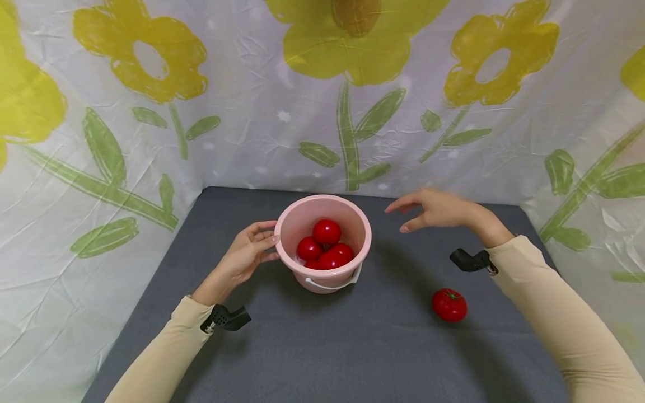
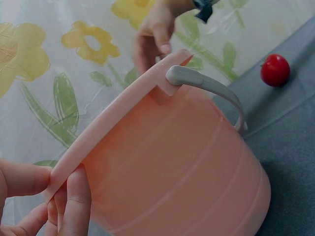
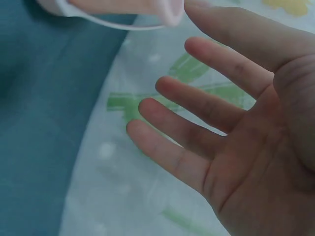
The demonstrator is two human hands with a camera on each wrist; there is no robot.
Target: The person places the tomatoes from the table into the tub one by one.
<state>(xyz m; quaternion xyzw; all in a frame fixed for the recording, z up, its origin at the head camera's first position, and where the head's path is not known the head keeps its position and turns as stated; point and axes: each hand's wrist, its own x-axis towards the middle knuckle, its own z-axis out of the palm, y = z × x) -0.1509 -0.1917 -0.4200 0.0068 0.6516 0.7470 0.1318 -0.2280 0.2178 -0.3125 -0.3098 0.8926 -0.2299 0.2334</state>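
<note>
A pink bucket [image 1: 322, 280] with a pale handle [image 2: 206, 83] stands on the dark table, several red tomatoes [image 1: 326, 232] lying inside it. My left hand [image 1: 248, 249] pinches the bucket's rim at its left side; the left wrist view shows thumb and fingers on either side of that rim [image 2: 113, 115]. To the right of the bucket my right hand [image 1: 435, 212] hovers in the air, fingers spread and relaxed, the palm bare in the right wrist view. One more tomato [image 1: 449, 305] with a green stem rests on the table below and right of the right hand.
The dark grey cloth [image 1: 322, 352] covers the table. Behind it and at both sides hangs a pale curtain [image 1: 242, 134] printed with yellow flowers. Each wrist wears a black camera mount [image 1: 471, 260], and the right forearm reaches in over the table's right side.
</note>
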